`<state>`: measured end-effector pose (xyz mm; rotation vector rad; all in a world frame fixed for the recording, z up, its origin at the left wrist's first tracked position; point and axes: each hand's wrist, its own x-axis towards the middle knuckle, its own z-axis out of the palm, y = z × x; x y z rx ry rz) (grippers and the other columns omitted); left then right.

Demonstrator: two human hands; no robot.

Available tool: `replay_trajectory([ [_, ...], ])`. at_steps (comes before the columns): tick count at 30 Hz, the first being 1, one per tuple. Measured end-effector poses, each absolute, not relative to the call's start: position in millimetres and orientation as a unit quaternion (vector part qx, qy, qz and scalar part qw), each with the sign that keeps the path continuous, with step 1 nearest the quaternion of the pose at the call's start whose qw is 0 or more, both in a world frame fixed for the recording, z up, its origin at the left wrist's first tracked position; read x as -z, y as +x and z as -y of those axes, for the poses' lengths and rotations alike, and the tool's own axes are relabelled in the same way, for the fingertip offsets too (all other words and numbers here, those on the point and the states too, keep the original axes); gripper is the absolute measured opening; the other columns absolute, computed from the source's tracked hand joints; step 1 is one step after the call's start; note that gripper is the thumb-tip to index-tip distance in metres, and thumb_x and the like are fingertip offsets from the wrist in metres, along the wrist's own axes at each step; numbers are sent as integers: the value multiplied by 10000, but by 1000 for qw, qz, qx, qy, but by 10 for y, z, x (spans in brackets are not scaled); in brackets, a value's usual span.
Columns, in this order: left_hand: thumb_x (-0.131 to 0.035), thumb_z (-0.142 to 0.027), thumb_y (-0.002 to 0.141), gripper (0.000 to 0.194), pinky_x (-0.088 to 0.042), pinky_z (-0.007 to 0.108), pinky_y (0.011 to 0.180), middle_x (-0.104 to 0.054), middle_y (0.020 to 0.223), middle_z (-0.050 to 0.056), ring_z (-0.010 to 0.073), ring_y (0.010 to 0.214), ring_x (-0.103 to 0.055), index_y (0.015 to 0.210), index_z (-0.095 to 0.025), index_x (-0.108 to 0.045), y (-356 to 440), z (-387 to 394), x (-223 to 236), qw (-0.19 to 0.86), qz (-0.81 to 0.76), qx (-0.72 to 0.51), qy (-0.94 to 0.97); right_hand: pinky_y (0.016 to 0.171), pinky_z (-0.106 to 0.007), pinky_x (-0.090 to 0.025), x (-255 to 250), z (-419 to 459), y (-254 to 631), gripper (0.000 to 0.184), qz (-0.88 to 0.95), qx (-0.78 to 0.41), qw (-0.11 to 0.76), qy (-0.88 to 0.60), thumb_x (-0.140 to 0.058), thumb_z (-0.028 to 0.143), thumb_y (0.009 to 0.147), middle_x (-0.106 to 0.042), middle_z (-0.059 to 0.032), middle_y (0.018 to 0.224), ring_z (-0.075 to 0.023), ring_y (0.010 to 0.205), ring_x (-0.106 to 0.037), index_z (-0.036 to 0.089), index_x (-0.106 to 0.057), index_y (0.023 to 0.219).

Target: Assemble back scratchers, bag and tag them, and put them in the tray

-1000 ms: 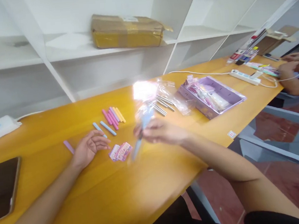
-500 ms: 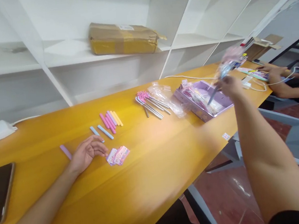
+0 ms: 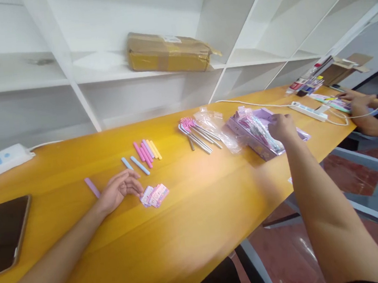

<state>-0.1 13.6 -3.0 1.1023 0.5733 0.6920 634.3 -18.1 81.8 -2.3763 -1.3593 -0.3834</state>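
My left hand (image 3: 121, 190) rests on the table, palm half turned up, its fingers loosely bent and apart with nothing in them. Its fingertips lie beside a small stack of pink and purple printed cards (image 3: 154, 195). Behind the wrist lies a purple stick (image 3: 91, 187); two light blue sticks (image 3: 140, 165) are just beyond the fingers. My right hand (image 3: 282, 128) is closed over the purple box (image 3: 257, 148), at its far right part. Clear-wrapped packets (image 3: 258, 129) lie in that box, next to the hand. What its fingers hold, if anything, is hidden.
Pink and yellow sticks (image 3: 147, 153), metal rods with pink and blue curved tops (image 3: 199, 133) and clear plastic bags (image 3: 219, 127) lie mid-table. A phone (image 3: 6, 235) is at left. Power strips (image 3: 307, 112) and another person's hands (image 3: 356, 99) are at right; a taped parcel (image 3: 169, 53) is shelved.
My right hand, raised with a clear-wrapped packet, has come down to the box, and a bluish packet now shows inside. The left hand stays by the cards. The view has shifted slightly.
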Motion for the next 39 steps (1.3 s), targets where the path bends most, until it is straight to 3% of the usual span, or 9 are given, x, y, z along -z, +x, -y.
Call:
replay_trajectory([
  [2, -586, -441, 1002, 319, -586, 291, 620, -803, 816, 142, 252, 702, -780, 1018, -130, -655, 2, -122, 34, 753, -266, -315, 513, 824, -320, -436, -927, 34, 6130, 270, 480, 116, 223, -840, -588, 39, 890, -664, -258, 1081, -147, 756, -566, 26, -723, 1124],
  [8, -612, -446, 981, 311, -562, 293, 635, -789, 797, 122, 224, 693, -752, 974, -139, -662, 19, -80, 28, 733, -289, -297, 540, 761, -217, -466, -1209, -488, 5082, 266, 563, 20, 316, -763, -537, 231, 983, -732, -63, 957, -100, 723, -638, 177, -741, 1145],
  [12, -615, -418, 981, 270, -503, 271, 605, -731, 715, 56, 188, 649, -704, 976, -153, -660, 30, -63, 57, 722, -290, -294, 555, 705, -221, -450, -1144, -747, 4166, 292, 661, -68, 369, -650, -502, 252, 964, -727, -50, 886, -116, 697, -625, 144, -747, 1082],
  [19, -517, -369, 1035, 213, -473, 293, 644, -579, 638, -21, 180, 654, -636, 994, -187, -619, -25, -5, 97, 620, -312, -300, 655, 765, -227, -414, -332, -875, 3122, 251, 731, -45, 276, -623, -467, 220, 967, -737, -46, 975, -142, 857, -654, 151, -708, 985],
  [21, -506, -313, 1037, 174, -488, 308, 695, -628, 754, 8, 176, 703, -616, 984, -196, -623, -33, 24, 61, 477, -370, -323, 729, 738, -234, -391, -155, -864, 3074, 214, 734, -44, 258, -627, -513, 252, 954, -737, -48, 951, -157, 845, -651, 158, -705, 960],
  [24, -498, -184, 996, 177, -510, 373, 916, -659, 1081, 77, 228, 993, -642, 1064, -206, -660, -15, 35, 4, 248, -391, -325, 824, 722, -245, -363, -108, -892, 3145, 215, 725, -32, 241, -645, -530, 287, 953, -737, -60, 942, -180, 849, -646, 171, -711, 967],
  [28, -521, -161, 965, 285, -479, 454, 1041, -552, 1287, 135, 281, 1111, -588, 1192, -197, -689, 23, -6, 1, 93, -427, -282, 854, 723, -254, -364, -338, -1006, 3414, 270, 682, -16, 217, -698, -479, 307, 984, -736, -98, 960, -199, 831, -634, 166, -708, 995],
  [35, -485, -247, 1020, 284, -502, 461, 933, -537, 1050, 97, 282, 994, -556, 1178, -226, -721, 15, -45, 67, 82, -471, -214, 852, 771, -295, -432, -687, -1080, 4029, 410, 642, -45, -5, -765, -543, 500, 987, -726, -171, 974, -246, 864, -662, 137, -728, 947],
  [39, -476, -287, 1032, 218, -485, 454, 935, -578, 1006, 85, 286, 1015, -561, 1066, -212, -678, 9, -76, 83, 101, -478, -203, 849, 805, -315, -467, -667, -1129, 4158, 356, 649, -85, -89, -751, -693, 497, 908, -722, -156, 984, -253, 883, -670, 147, -756, 931],
])
